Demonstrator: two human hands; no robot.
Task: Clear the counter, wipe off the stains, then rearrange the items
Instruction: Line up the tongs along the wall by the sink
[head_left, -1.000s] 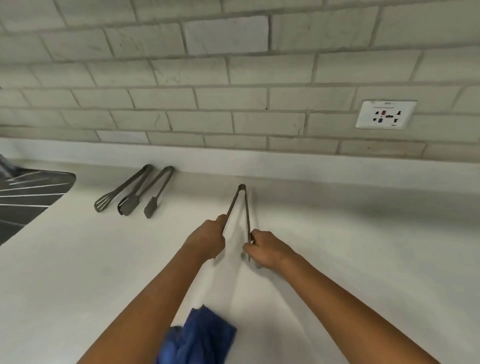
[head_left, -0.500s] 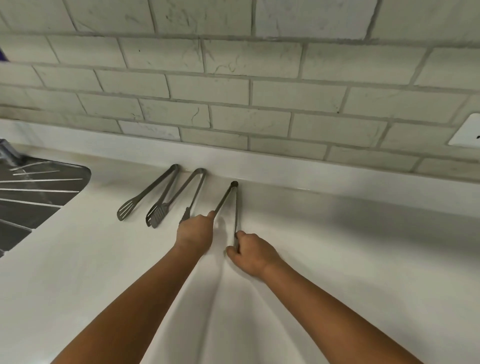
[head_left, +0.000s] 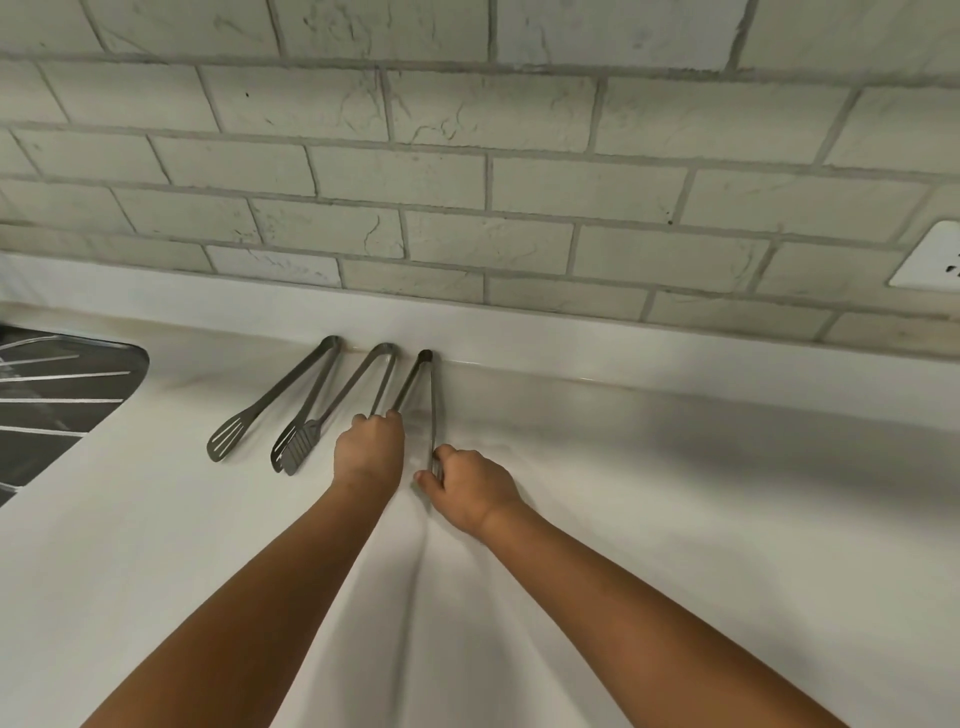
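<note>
Both hands have carried the third pair of tongs (head_left: 422, 400) leftward and back toward the wall since a second ago, so that its hinged end now sits against the low upstand beside the other two, and the blue cloth seen near the forearm then is out of view. Left hand (head_left: 370, 447) is closed over one arm of the tongs near its tip, with the grip clenched on the metal; right hand (head_left: 470, 488) pinches the other arm between thumb and fingers. Holding one arm in each hand seems meant to keep the sprung tongs spread and to steer their angle, so they match the slant of the middle tongs (head_left: 337, 410) and the slotted tongs (head_left: 275, 402) lying to the left. All three fan out from the wall across the white counter (head_left: 675, 519), with hinges close together at the back and tips well apart in front. Judging by the bare, clean-looking surface, the wiping looks done and this is the rearranging step. Further left, the dark ribbed drainer (head_left: 62, 395) borders the row.
</note>
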